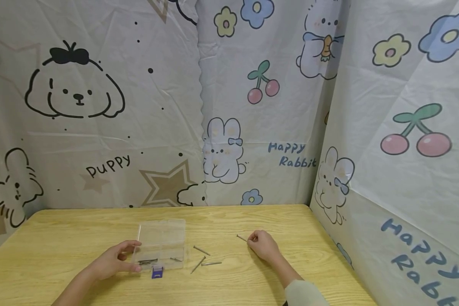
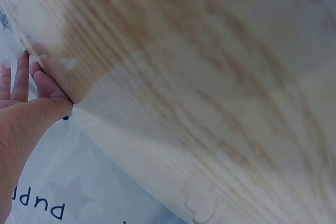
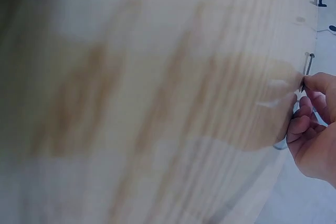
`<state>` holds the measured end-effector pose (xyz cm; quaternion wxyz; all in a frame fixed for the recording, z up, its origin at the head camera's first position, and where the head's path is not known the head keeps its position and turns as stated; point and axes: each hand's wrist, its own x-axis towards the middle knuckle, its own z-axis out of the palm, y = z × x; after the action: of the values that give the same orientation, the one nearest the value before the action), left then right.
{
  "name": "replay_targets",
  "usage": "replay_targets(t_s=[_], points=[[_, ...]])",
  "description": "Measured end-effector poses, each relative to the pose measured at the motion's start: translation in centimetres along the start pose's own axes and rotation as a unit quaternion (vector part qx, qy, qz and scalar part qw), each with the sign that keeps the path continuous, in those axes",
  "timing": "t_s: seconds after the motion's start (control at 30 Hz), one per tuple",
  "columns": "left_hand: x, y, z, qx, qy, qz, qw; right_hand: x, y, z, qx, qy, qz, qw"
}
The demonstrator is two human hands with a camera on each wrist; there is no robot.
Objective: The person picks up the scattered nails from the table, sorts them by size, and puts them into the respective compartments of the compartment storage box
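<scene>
A clear plastic box (image 1: 161,233) lies with its lid raised at the back in the head view. In its low front part are several dark nails (image 1: 148,262) at the left and another at the right. My left hand (image 1: 112,262) holds the box's left side, thumb at the front corner and fingers farther back; in the left wrist view the left hand (image 2: 31,95) is partly cut off. To the right, my right hand (image 1: 264,245) pinches a nail (image 1: 242,238) between thumb and fingers, its head end sticking out leftward. The right wrist view also shows this nail (image 3: 310,63).
Three loose nails lie right of the box: an upper nail (image 1: 202,250), a slanted nail (image 1: 198,264) and a level nail (image 1: 212,263). A blue latch (image 1: 157,272) juts from the box's front. Printed cloth (image 1: 168,140) hangs behind the wooden table (image 1: 214,221) and along its right side.
</scene>
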<state>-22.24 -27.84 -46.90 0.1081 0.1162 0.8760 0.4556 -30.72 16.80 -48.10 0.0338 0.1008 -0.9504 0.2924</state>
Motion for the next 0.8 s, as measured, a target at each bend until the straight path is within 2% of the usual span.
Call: replay_targets(t_s=[0.4, 0.6, 0.8], points=[[0.1, -0.1, -0.1, -0.014, -0.008, -0.003, 0.9999, 0.1, -0.1, -0.1, 0.022, -0.011, 0.000, 1.000], [0.2, -0.3, -0.2, -0.011, -0.008, 0.001, 0.9999, 0.2, -0.7, -0.3, 0.041, -0.013, -0.014, 0.999], [0.2, -0.2, 0.0, -0.017, -0.003, -0.011, 0.9998, 0.3, -1.4, -0.1, 0.038, -0.016, -0.034, 0.999]])
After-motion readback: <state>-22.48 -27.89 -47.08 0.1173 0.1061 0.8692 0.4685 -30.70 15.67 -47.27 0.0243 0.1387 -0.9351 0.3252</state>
